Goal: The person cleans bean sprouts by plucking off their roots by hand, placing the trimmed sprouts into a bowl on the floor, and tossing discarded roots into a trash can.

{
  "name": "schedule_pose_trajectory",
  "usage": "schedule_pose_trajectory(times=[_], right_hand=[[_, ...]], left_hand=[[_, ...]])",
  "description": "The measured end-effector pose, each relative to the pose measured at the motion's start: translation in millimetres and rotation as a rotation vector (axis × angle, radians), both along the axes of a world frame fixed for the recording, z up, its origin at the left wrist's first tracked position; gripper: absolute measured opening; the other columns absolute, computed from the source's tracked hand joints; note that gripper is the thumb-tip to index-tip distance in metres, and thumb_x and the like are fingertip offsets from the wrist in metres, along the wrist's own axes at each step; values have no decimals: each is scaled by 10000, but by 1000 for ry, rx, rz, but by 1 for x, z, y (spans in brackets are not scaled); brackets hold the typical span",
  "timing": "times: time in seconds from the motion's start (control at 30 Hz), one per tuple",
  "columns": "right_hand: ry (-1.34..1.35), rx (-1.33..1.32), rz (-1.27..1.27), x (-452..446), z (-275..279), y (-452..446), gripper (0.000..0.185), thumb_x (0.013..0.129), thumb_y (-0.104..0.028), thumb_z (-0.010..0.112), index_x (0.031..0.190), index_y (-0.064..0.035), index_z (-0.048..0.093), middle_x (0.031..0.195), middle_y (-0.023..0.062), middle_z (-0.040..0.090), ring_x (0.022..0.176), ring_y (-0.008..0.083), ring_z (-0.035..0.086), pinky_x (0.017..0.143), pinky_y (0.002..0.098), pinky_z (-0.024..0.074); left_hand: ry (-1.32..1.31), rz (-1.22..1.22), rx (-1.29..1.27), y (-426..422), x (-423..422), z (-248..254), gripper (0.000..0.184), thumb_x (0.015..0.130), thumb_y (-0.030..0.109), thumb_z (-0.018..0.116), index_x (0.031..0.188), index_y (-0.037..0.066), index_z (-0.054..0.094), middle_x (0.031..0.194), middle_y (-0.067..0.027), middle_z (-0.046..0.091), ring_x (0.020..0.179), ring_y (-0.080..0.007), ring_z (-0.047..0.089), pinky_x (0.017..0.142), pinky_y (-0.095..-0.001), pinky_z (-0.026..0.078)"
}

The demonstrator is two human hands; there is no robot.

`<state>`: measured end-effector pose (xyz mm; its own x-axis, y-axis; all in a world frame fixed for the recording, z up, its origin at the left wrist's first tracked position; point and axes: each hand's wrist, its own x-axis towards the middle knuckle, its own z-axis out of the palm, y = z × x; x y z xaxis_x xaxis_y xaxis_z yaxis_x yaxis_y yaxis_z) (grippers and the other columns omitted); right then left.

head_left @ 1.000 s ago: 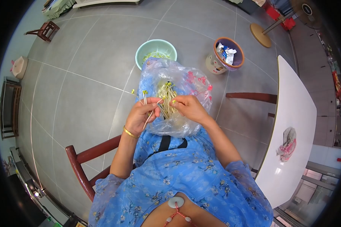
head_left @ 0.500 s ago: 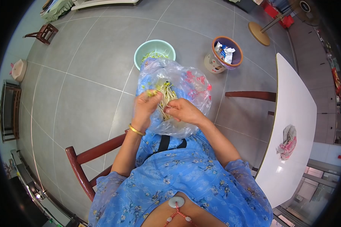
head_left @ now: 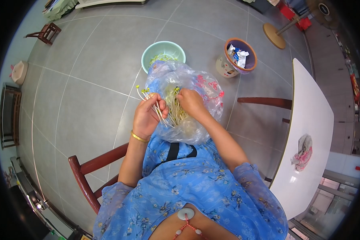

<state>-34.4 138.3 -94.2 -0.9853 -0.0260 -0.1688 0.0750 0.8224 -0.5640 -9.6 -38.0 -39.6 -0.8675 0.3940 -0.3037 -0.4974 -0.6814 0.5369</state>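
Note:
My left hand (head_left: 147,116) is closed round a few bean sprouts (head_left: 141,96), their white stems slanting across the fingers and their yellow-green heads pointing up and left. In my lap a clear plastic bag (head_left: 192,134) with red print lies opened out, and a bundle of sprouts (head_left: 175,113) rests on it. My right hand (head_left: 191,103) reaches over that bundle, its fingertips pinched on sprouts near the heads; the exact grip is partly hidden. Beyond my knees, a pale green bowl (head_left: 147,51) on the floor contains more sprouts.
A trash bin (head_left: 225,67) with wrappers inside stands right of the bowl. On my right, a white table (head_left: 308,100) bears a crumpled plastic bag (head_left: 303,153). A red-brown wooden chair (head_left: 79,172) shows at my left, and a fan base (head_left: 273,36) stands farther off.
My left hand has turned, and the sprouts in it now show at full length. My right hand has moved up from the lower stems to the heads of the bundle.

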Motion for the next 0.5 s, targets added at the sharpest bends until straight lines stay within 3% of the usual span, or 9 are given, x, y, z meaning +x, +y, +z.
schedule_pose_trajectory(times=[0.17, 0.33, 0.4, 0.43, 0.5], right_hand=[[13, -19, -47, -8, -20, -5, 173, 776, -192, 578, 790, -35, 647, 763, 192, 635, 746, 359, 621, 665, 455, 479], [1, -211, -109, 28, 4, 18, 133, 750, -156, 588, 791, -36, 630, 696, 166, 624, 669, 338, 614, 596, 426, 471], [115, -370, -156, 47, 20, 26, 106, 764, -127, 611, 759, -22, 601, 590, 103, 588, 522, 204, 568, 504, 341, 430], [119, -368, -158, 54, 32, 28, 106, 764, -127, 611, 759, -22, 601, 590, 103, 588, 522, 204, 568, 504, 341, 430], [38, -595, -263, 62, 58, 31, 89, 792, -97, 621, 770, -17, 587, 529, 26, 527, 468, 60, 458, 447, 260, 368]], left_hand=[[-46, -41, -67, -2, 1, -1, 135, 930, 173, 481, 935, 55, 548, 576, 11, 406, 488, -96, 405, 434, -226, 294], [-18, -86, -162, -2, 2, 11, 95, 894, 130, 543, 900, 42, 578, 540, 54, 349, 433, -53, 326, 401, -205, 239], [-5, -117, -176, 2, 2, 12, 102, 897, 128, 544, 902, 36, 587, 529, 61, 322, 429, -47, 315, 392, -202, 235], [25, -131, -216, 5, 2, 10, 126, 894, 137, 554, 933, 25, 597, 535, 65, 331, 438, -42, 312, 399, -197, 236], [59, -148, -257, 13, 3, 11, 157, 890, 146, 563, 964, 15, 607, 541, 69, 339, 447, -37, 310, 405, -193, 237]])
